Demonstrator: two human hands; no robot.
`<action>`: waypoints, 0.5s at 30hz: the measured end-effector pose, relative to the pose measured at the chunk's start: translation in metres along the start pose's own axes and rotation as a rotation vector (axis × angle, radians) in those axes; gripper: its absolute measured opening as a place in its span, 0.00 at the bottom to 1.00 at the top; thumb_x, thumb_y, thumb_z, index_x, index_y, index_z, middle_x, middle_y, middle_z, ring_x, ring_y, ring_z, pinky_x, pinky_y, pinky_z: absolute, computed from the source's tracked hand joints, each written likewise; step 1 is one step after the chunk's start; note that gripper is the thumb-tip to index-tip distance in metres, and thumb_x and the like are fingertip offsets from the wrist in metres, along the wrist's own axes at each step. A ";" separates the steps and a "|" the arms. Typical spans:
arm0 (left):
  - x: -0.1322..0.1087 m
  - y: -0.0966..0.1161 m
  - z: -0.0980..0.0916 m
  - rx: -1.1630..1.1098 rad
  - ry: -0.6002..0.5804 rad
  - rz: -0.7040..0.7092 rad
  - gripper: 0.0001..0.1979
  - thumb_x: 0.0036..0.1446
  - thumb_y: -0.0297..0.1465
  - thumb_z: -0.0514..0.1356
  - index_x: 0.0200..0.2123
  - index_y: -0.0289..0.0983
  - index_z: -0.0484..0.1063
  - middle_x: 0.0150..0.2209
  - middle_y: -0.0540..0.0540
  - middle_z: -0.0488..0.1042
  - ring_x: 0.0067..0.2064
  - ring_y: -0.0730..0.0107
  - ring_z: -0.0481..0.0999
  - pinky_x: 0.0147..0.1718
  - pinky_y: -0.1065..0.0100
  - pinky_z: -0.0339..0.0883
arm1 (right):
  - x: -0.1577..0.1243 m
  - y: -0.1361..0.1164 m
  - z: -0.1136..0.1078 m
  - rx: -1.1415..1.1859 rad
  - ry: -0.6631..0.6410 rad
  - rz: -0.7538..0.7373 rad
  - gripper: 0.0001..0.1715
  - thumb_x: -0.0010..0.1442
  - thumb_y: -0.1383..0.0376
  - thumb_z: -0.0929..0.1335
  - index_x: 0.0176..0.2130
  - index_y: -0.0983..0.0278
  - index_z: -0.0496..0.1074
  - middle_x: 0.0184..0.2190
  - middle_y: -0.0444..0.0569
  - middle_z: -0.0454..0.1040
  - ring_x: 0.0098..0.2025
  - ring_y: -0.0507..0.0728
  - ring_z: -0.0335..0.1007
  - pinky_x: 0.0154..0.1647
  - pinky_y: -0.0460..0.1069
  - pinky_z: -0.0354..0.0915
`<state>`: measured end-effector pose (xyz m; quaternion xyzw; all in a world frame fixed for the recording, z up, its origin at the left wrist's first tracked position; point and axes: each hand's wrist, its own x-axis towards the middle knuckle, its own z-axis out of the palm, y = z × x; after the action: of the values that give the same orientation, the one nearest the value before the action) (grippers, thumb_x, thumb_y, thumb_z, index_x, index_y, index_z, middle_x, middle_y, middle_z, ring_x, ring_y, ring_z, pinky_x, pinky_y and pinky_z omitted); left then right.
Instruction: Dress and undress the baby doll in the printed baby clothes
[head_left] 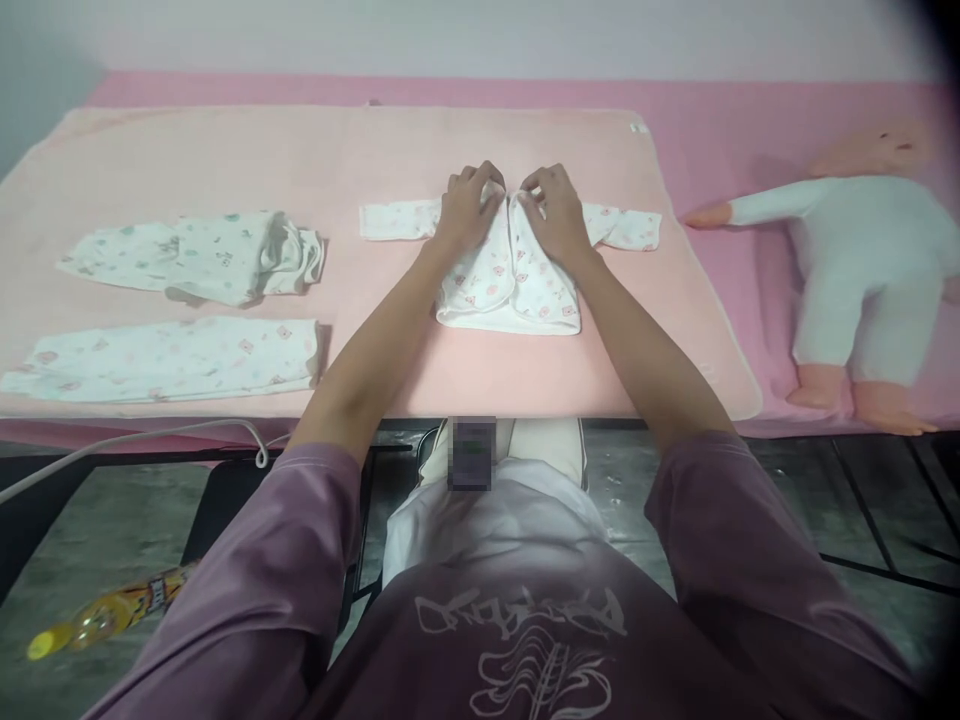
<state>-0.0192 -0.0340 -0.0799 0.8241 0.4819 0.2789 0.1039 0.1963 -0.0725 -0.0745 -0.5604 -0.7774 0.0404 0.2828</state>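
A small white baby jacket (480,285) with a pink print lies front up on a pale pink mat, its sleeves spread to both sides. At its neckline, my left hand (471,208) pinches the left edge of the collar between thumb and fingers. My right hand (555,212) grips the collar's other edge in the same way, a short gap from the left. Below the hands, the two front panels meet along the middle, and the hem faces me. Both hands cover the shoulders of the jacket.
Left of the jacket lie a bundled white garment with a green print (217,255) and folded white baby trousers (172,358). A doll in white clothing (862,260) rests at the right on pink cloth. A white cable (187,430) crosses the table's front edge; a yellow-capped bottle (105,615) is below.
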 end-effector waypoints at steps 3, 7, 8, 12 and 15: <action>-0.001 0.002 0.001 -0.095 0.027 0.012 0.25 0.70 0.51 0.55 0.65 0.52 0.70 0.64 0.43 0.75 0.65 0.45 0.69 0.66 0.39 0.59 | 0.004 -0.002 0.007 -0.029 -0.067 0.001 0.37 0.77 0.39 0.55 0.69 0.53 0.68 0.66 0.58 0.71 0.69 0.72 0.63 0.71 0.72 0.63; -0.006 -0.017 0.005 -0.086 0.089 -0.060 0.33 0.69 0.58 0.53 0.69 0.48 0.66 0.68 0.37 0.72 0.71 0.42 0.67 0.70 0.39 0.56 | -0.001 0.016 0.014 -0.032 -0.040 0.003 0.41 0.77 0.40 0.55 0.74 0.58 0.64 0.70 0.62 0.68 0.71 0.74 0.62 0.72 0.75 0.60; -0.006 -0.025 0.004 -0.088 0.107 -0.094 0.33 0.71 0.58 0.50 0.69 0.48 0.66 0.67 0.37 0.73 0.71 0.43 0.67 0.70 0.38 0.55 | -0.003 0.023 0.014 -0.031 -0.029 0.000 0.40 0.77 0.41 0.55 0.75 0.58 0.63 0.71 0.61 0.67 0.72 0.74 0.62 0.73 0.75 0.60; -0.011 -0.058 -0.007 -0.083 0.138 -0.181 0.30 0.73 0.59 0.46 0.63 0.51 0.72 0.63 0.38 0.75 0.70 0.43 0.67 0.72 0.34 0.52 | -0.007 0.054 0.008 -0.045 0.032 0.046 0.38 0.78 0.41 0.54 0.71 0.58 0.67 0.66 0.62 0.72 0.68 0.74 0.66 0.71 0.76 0.62; -0.016 -0.062 -0.017 -0.064 0.167 -0.125 0.29 0.70 0.62 0.50 0.58 0.52 0.75 0.60 0.37 0.75 0.69 0.40 0.67 0.71 0.32 0.53 | -0.010 0.064 0.000 -0.075 0.064 0.086 0.36 0.78 0.43 0.54 0.65 0.59 0.72 0.62 0.63 0.74 0.66 0.74 0.67 0.69 0.77 0.62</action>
<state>-0.0807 -0.0170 -0.0988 0.7627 0.5301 0.3547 0.1067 0.2522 -0.0576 -0.1030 -0.6045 -0.7442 0.0056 0.2843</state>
